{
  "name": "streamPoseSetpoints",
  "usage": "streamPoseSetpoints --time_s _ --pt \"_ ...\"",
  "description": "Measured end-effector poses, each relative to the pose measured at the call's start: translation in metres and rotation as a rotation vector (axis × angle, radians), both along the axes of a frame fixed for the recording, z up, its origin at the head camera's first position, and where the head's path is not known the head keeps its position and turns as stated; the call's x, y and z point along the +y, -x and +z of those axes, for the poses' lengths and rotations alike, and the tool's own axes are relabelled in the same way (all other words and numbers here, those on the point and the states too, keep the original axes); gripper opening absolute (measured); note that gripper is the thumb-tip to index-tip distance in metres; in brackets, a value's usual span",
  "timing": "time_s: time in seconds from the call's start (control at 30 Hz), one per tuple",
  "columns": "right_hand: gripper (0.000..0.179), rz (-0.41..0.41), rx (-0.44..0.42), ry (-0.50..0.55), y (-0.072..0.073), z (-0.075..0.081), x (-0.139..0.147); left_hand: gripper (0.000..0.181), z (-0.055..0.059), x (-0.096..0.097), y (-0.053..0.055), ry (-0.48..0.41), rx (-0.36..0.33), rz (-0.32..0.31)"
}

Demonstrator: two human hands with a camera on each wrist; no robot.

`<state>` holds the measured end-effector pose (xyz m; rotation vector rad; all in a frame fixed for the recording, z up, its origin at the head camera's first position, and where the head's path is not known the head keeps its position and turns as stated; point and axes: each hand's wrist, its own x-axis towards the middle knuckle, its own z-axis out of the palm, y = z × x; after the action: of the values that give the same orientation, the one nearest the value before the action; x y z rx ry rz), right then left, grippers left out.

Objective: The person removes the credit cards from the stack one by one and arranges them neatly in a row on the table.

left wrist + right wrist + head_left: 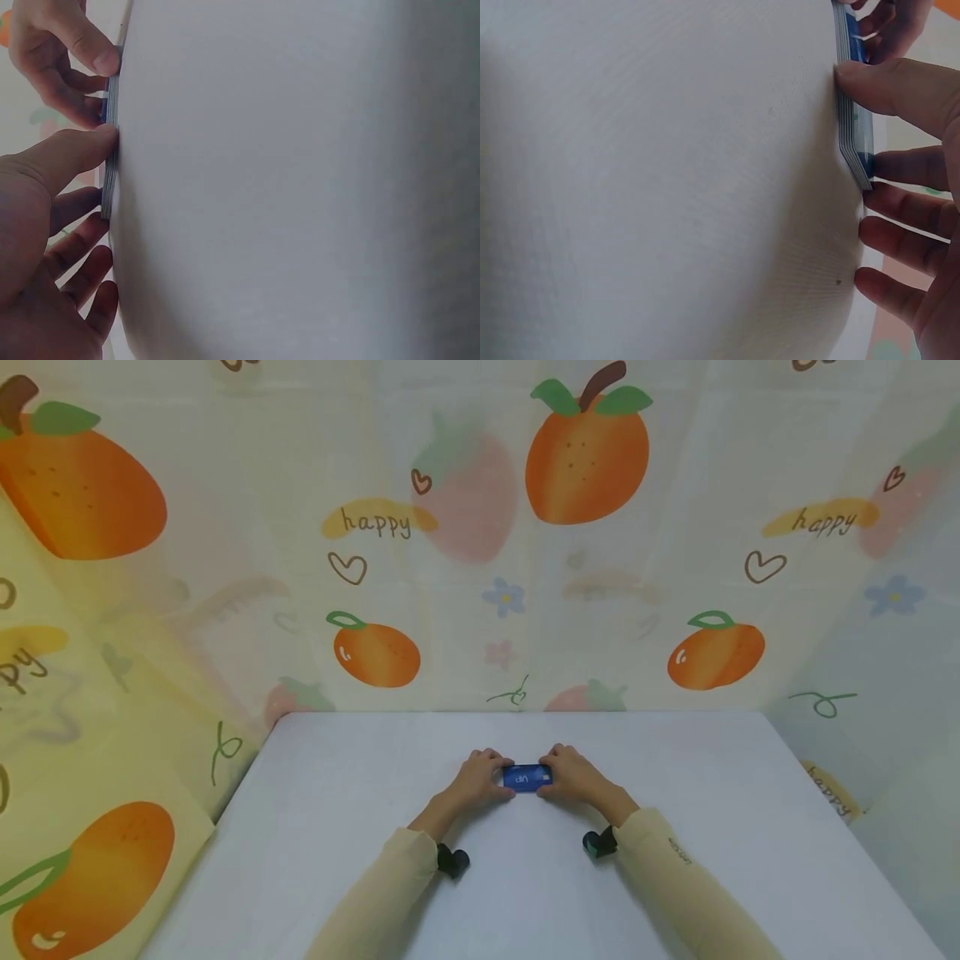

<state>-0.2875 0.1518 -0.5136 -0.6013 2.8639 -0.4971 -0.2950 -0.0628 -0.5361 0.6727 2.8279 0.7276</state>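
Left hand (480, 778) and right hand (576, 778) clamped on a blue card stack (527, 778)
The left pinches its nine-o'clock end, the right its three-o'clock end. The stack, its VIP lettering upside down, sits on the white table (525, 885); fruit-printed cloth (450, 652) hangs beyond at twelve o'clock.

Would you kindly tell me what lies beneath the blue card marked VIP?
Under the blue card, edges of lower cards show, with the white table below. Those cards' faces and the spot beneath are covered.
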Motion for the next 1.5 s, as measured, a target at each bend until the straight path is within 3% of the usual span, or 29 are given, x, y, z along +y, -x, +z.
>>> streamPoseSetpoints --time_s 0.13,0.5,0.83,1.1,1.5 --pt "0.057 0.024 0.022 0.002 -0.002 0.001 0.0 0.056 0.002 0.0 -0.002 0.02 0.002 -0.005" --pt "0.054 -0.018 0.042 -0.004 0.002 -0.004 0.003 0.055 0.01 0.002 -0.001 0.062 0.021 -0.021" --pt "0.054 0.01 0.015 0.004 0.007 0.007 0.001 0.056 0.017 0.0 0.007 0.069 -0.043 -0.011" --pt "0.054 0.017 -0.042 0.023 0.007 0.006 0.002 0.056 0.012 0.0 0.006 0.07 -0.078 -0.012" --pt "0.057 0.014 -0.025 0.037 0.004 0.007 0.002 0.058 0.011 -0.003 0.005 0.006 -0.112 -0.008"
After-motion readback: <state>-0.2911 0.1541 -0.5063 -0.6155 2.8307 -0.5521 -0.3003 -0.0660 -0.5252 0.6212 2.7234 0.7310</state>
